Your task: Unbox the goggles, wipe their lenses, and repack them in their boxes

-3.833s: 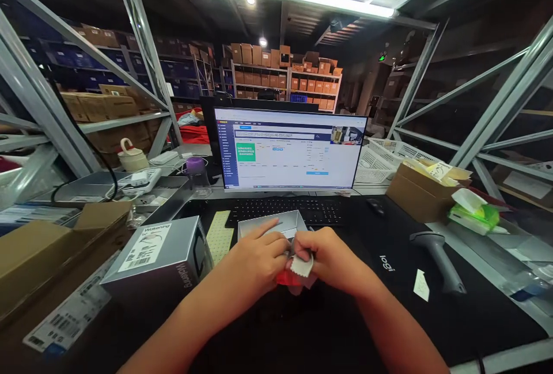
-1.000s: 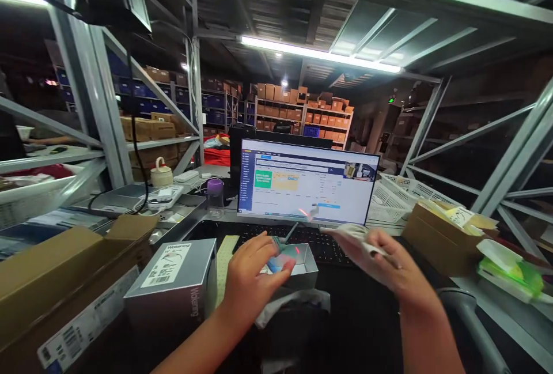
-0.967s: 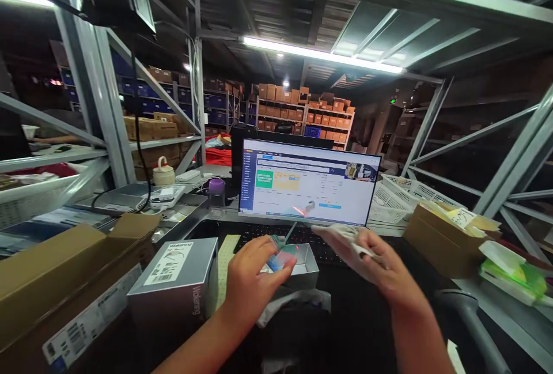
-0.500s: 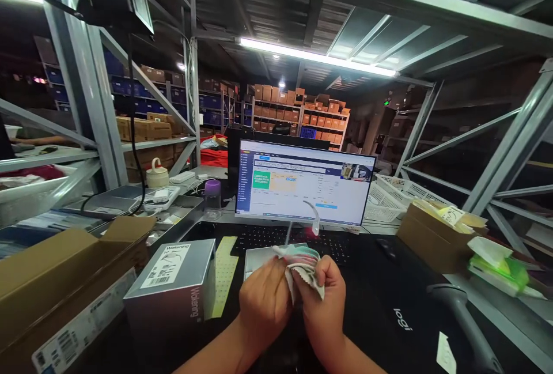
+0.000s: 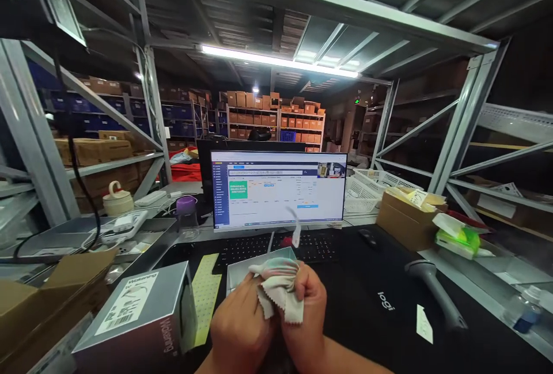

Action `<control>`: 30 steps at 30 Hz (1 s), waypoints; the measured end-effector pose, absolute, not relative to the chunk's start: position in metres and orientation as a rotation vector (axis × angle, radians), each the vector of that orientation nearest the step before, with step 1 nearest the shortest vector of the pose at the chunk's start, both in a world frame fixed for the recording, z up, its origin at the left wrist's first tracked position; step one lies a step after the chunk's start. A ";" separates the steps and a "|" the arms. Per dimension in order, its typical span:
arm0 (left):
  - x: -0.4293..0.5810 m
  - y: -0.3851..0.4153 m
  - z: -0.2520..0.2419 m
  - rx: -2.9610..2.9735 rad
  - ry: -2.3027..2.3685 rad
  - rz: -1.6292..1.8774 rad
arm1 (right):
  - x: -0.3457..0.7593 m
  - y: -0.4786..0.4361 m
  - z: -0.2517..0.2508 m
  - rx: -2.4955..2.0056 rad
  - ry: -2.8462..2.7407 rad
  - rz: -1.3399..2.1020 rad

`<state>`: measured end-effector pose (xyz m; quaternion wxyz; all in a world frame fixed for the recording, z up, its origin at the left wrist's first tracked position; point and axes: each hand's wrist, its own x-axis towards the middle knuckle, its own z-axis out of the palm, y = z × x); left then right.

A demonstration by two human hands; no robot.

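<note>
Both of my hands are closed around a pale, zigzag-edged cleaning cloth [image 5: 283, 296] with pinkish and greenish tints, low in the middle of the view. My left hand [image 5: 242, 319] grips its left side, and my right hand [image 5: 307, 305] pinches its right side. Beyond the cloth, a slim, pale curved piece [image 5: 296, 230] sticks up, resembling an eyeglasses temple; whatever the cloth wraps is hidden. Just behind my hands sits an open light-grey box [image 5: 237, 275]. To the left stands a closed grey "Wakening" box [image 5: 133, 310] with a label on top.
A keyboard [image 5: 242, 250] and lit monitor [image 5: 276, 207] stand ahead. On the right are a barcode scanner [image 5: 438, 293], mouse [image 5: 368, 238], cardboard box [image 5: 401, 221] and tissue pack [image 5: 458, 238]. An open carton [image 5: 64, 293] and yellow sticker sheet [image 5: 203, 293] lie left.
My view has turned to the right, so things appear further left. My hands still hold the cloth, whose edges now hang lower between them.
</note>
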<state>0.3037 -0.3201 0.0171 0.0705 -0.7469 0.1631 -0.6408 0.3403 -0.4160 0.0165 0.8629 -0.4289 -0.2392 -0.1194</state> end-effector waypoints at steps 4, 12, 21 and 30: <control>0.302 -0.323 0.023 -2.130 0.527 -1.956 | 0.345 -0.433 0.046 -0.792 -0.458 0.025; 0.303 -0.331 0.021 -2.199 0.538 -1.910 | 0.357 -0.437 0.045 -0.715 -0.349 0.023; 0.303 -0.326 0.024 -2.193 0.494 -1.937 | 0.352 -0.437 0.045 -0.848 -0.475 -0.016; 0.307 -0.329 0.021 -2.273 0.497 -1.907 | 0.360 -0.435 0.033 -0.862 -0.376 -0.113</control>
